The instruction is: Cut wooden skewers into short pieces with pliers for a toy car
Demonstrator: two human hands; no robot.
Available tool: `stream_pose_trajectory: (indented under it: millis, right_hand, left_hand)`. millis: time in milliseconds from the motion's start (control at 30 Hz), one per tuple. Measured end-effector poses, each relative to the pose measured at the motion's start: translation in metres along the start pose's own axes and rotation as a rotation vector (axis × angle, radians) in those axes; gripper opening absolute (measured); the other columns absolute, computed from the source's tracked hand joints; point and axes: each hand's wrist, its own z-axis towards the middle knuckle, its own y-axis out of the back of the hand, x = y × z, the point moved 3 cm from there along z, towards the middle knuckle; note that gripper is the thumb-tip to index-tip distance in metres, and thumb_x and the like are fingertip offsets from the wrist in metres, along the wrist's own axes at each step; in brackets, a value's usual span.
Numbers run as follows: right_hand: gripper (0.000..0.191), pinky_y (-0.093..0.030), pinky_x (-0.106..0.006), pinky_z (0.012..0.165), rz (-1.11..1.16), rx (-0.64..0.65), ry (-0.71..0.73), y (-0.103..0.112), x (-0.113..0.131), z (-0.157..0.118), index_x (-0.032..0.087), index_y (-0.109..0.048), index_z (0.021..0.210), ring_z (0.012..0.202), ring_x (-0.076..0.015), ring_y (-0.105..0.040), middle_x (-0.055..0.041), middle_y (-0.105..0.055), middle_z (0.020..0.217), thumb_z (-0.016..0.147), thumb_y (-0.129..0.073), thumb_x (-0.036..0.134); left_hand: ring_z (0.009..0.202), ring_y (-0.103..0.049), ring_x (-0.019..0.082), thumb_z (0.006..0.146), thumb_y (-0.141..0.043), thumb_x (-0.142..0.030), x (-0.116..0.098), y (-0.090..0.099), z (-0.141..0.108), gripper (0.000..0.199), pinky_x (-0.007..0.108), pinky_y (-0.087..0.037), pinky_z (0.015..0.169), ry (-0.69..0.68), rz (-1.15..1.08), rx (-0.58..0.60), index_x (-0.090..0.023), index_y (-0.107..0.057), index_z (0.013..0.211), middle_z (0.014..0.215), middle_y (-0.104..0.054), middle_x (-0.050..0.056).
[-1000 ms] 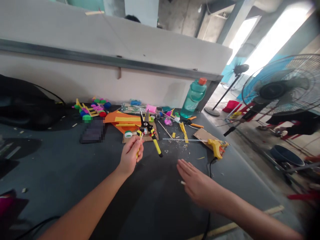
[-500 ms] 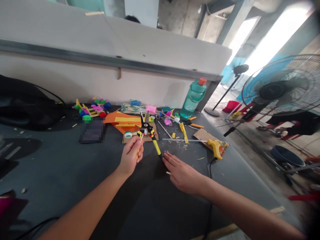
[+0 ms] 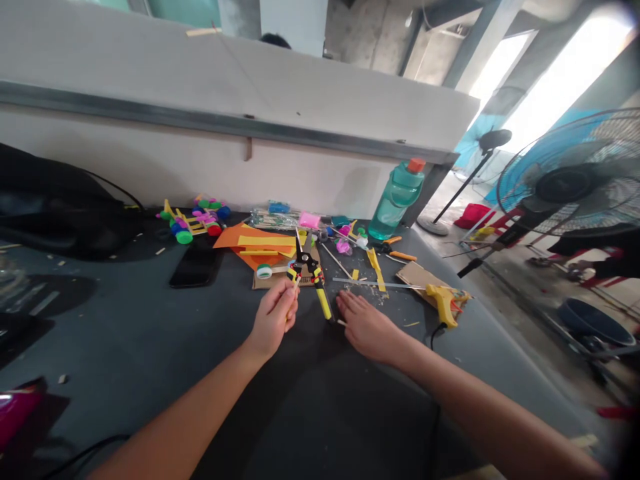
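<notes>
My left hand (image 3: 275, 317) is closed around one handle of the yellow-and-black pruning shears (image 3: 323, 300). A short pale stick (image 3: 298, 282) pokes up at its thumb and fingertips. The blades of the shears point away from me and stand apart. Their other handle slants down towards the right, not held. Flat on the dark table (image 3: 300, 413), fingers stretched out, lies my right hand (image 3: 367, 325), just right of that handle's end. A small pale stick (image 3: 342, 323) sticks out from beneath its thumb side. Behind the shears are cardboard, orange and yellow paper (image 3: 233, 240) and a tape roll (image 3: 264, 271).
A yellow glue gun (image 3: 443, 303) with a cord lies right, by a piece of cardboard. Behind are a green bottle (image 3: 397, 200), orange-handled pliers (image 3: 403, 256), scraps and sticks. A phone (image 3: 194, 265), colourful small models (image 3: 195, 220) and a black bag (image 3: 55, 207) are left.
My right hand has moved slightly forward along the table, beside the shears' free handle. My left hand keeps its grip. The whole view has shifted a little.
</notes>
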Motion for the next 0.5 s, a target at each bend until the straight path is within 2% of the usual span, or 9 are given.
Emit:
stream_pose_trajectory:
  millis: [67,133,200,233,300,367,433,500]
  right_hand:
    - [0.054,-0.031,-0.045,0.108,0.006,-0.038,-0.095,0.010,-0.013,-0.005,-0.002,-0.041,0.134,0.133,-0.0308,-0.034,-0.0234,-0.040,0.141,0.084,-0.039,0.017]
    - [0.052,-0.037,-0.040,0.104,0.052,-0.116,-0.170,0.024,-0.031,-0.020,0.005,-0.042,0.135,0.127,-0.0269,-0.043,-0.0182,-0.047,0.137,0.085,-0.037,0.019]
    - [0.044,-0.046,-0.036,0.091,0.075,-0.180,-0.358,0.038,-0.056,-0.041,0.015,-0.047,0.130,0.110,-0.0239,-0.058,-0.0124,-0.060,0.124,0.089,-0.034,0.022]
    - [0.038,-0.048,-0.035,0.084,0.044,-0.201,-0.498,0.043,-0.070,-0.053,0.018,-0.053,0.122,0.101,-0.0238,-0.062,-0.0104,-0.064,0.116,0.091,-0.033,0.025]
    - [0.036,-0.049,-0.037,0.072,-0.087,-0.134,-0.771,0.046,-0.096,-0.075,0.020,-0.062,0.103,0.088,-0.0276,-0.066,-0.0109,-0.069,0.102,0.093,-0.032,0.037]
    - [0.043,-0.048,-0.037,0.067,-0.174,-0.023,-0.968,0.040,-0.118,-0.091,0.016,-0.064,0.094,0.083,-0.0308,-0.067,-0.0147,-0.070,0.090,0.091,-0.035,0.047]
    - [0.046,-0.048,-0.037,0.065,-0.183,0.047,-1.061,0.030,-0.135,-0.099,0.014,-0.065,0.091,0.082,-0.0314,-0.067,-0.0160,-0.070,0.086,0.088,-0.040,0.053]
    - [0.048,-0.048,-0.036,0.065,-0.173,0.075,-1.093,0.019,-0.148,-0.104,0.013,-0.066,0.092,0.081,-0.0312,-0.067,-0.0164,-0.070,0.085,0.086,-0.043,0.055]
  left_hand:
    - [0.040,-0.030,0.005,0.085,-0.052,-0.041,0.000,0.000,-0.001,0.023,0.012,-0.025,0.033,0.011,0.014,0.015,-0.019,-0.050,0.079,0.054,-0.036,-0.007]
    - [0.040,-0.030,0.005,0.086,-0.052,-0.042,0.001,0.000,0.000,0.024,0.012,-0.024,0.033,0.027,0.025,0.025,-0.019,-0.050,0.079,0.054,-0.036,-0.007]
    - [0.039,-0.029,0.005,0.085,-0.052,-0.043,0.002,0.000,0.001,0.025,0.013,-0.024,0.033,0.042,0.026,0.027,-0.019,-0.050,0.078,0.054,-0.036,-0.007]
    - [0.039,-0.029,0.005,0.085,-0.053,-0.043,0.003,0.000,0.002,0.025,0.013,-0.023,0.033,0.043,0.021,0.024,-0.019,-0.049,0.078,0.053,-0.036,-0.007]
    - [0.039,-0.029,0.005,0.084,-0.053,-0.043,0.004,0.000,0.003,0.025,0.013,-0.024,0.032,0.045,0.013,0.024,-0.019,-0.050,0.078,0.053,-0.035,-0.007]
    - [0.040,-0.030,0.005,0.084,-0.054,-0.043,0.006,-0.002,0.003,0.025,0.013,-0.025,0.033,0.046,0.011,0.029,-0.019,-0.050,0.079,0.054,-0.035,-0.007]
    - [0.041,-0.030,0.005,0.084,-0.053,-0.043,0.006,-0.003,0.001,0.025,0.013,-0.025,0.033,0.050,0.017,0.036,-0.019,-0.050,0.081,0.054,-0.036,-0.007]
    - [0.042,-0.030,0.005,0.085,-0.053,-0.043,0.006,-0.003,0.000,0.024,0.012,-0.024,0.033,0.047,0.024,0.040,-0.019,-0.050,0.081,0.055,-0.036,-0.006]
